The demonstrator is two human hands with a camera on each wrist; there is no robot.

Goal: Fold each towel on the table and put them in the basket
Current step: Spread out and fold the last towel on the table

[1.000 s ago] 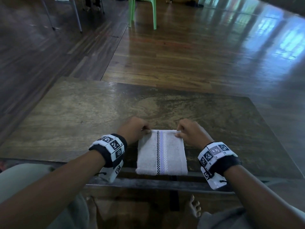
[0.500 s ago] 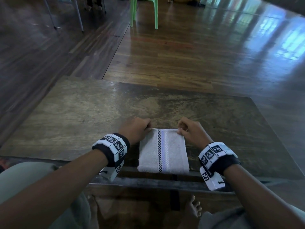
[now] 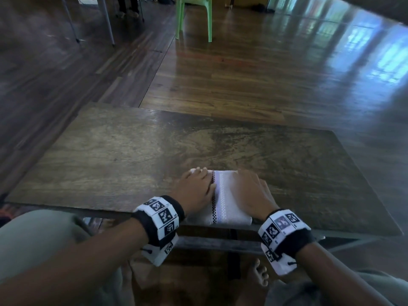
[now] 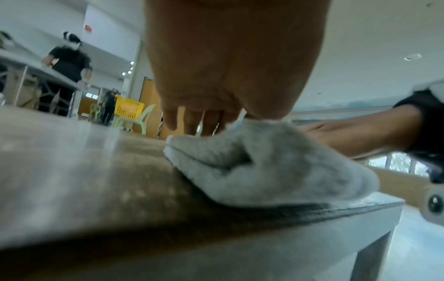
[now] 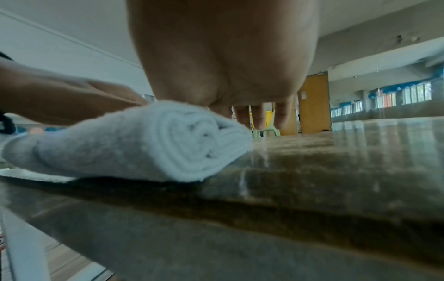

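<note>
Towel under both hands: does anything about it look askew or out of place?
Slightly. The folded towel sits at the table's near edge, its near end reaching the rim. The left hand and right hand lie flat on it. In the left wrist view its layers gape open at the side. Nothing looks torn or spilled.

Both forearms are bare, no sleeves. Each wrist has a black fabric wristband (image 3: 175,209) wrapped with a ring of white tiles printed with black square marker codes (image 3: 159,214), same on the right (image 3: 281,227). A white camera block (image 3: 162,250) hangs under each band. Grey-green trousers (image 3: 33,237), bare toes (image 3: 260,274).
</note>
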